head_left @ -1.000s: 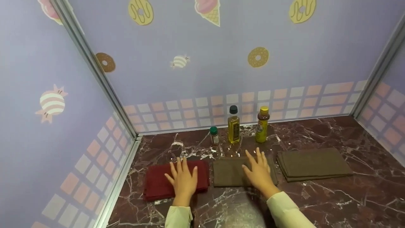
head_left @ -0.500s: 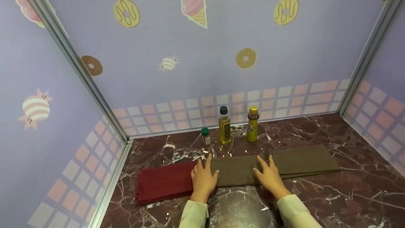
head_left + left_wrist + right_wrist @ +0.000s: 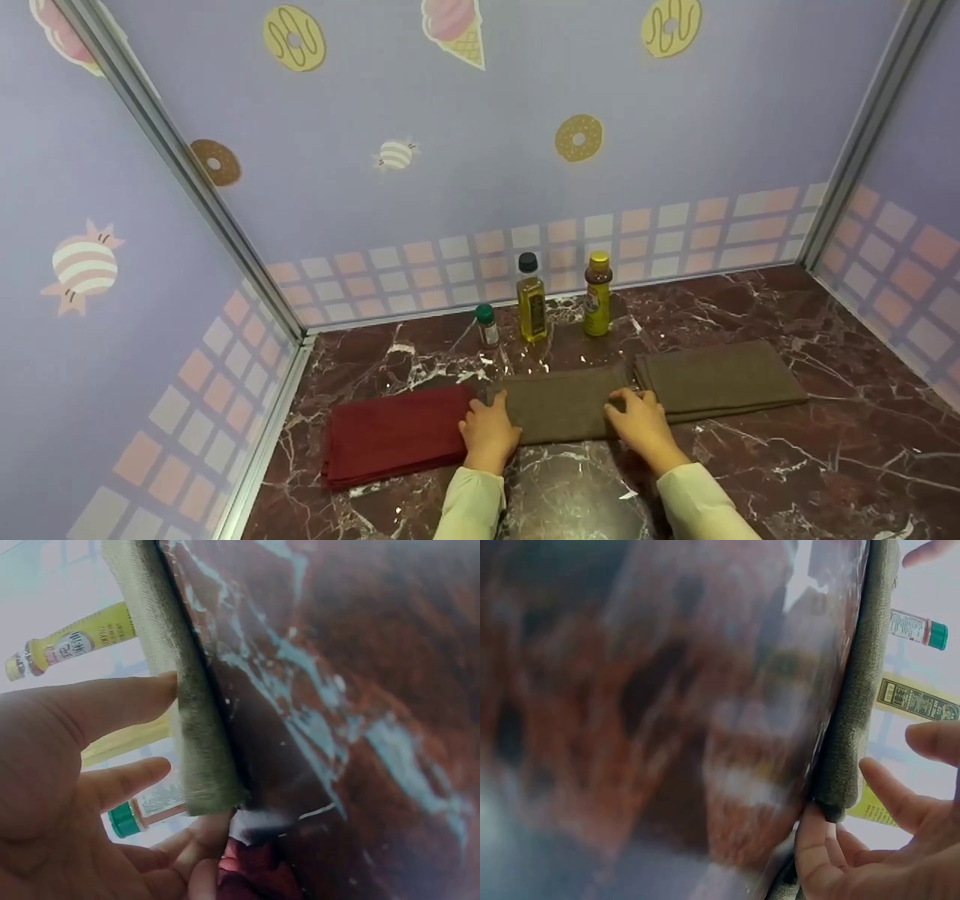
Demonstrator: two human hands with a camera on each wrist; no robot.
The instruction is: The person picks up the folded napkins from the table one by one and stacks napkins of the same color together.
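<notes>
A folded red cloth (image 3: 394,435) lies to the left, just beside the folded middle cloth (image 3: 566,409); a second folded brown cloth (image 3: 724,379) crowds its right end. On the far side stand three upright containers: a small green-capped jar (image 3: 487,330), a dark-capped oil bottle (image 3: 532,311) and a yellow-capped bottle (image 3: 597,304), all apart from the cloths. The left hand (image 3: 489,436) curls round the middle cloth's left end, thumb against it, near the red cloth. The right hand (image 3: 643,429) bends its fingers at the right end, thumb apart from it; whether it grips cannot be told. The dark red, white-veined counter (image 3: 840,465) shines on the near side. Lilac walls (image 3: 480,180) printed with sweets and tiles meet at metal posts (image 3: 862,142).
</notes>
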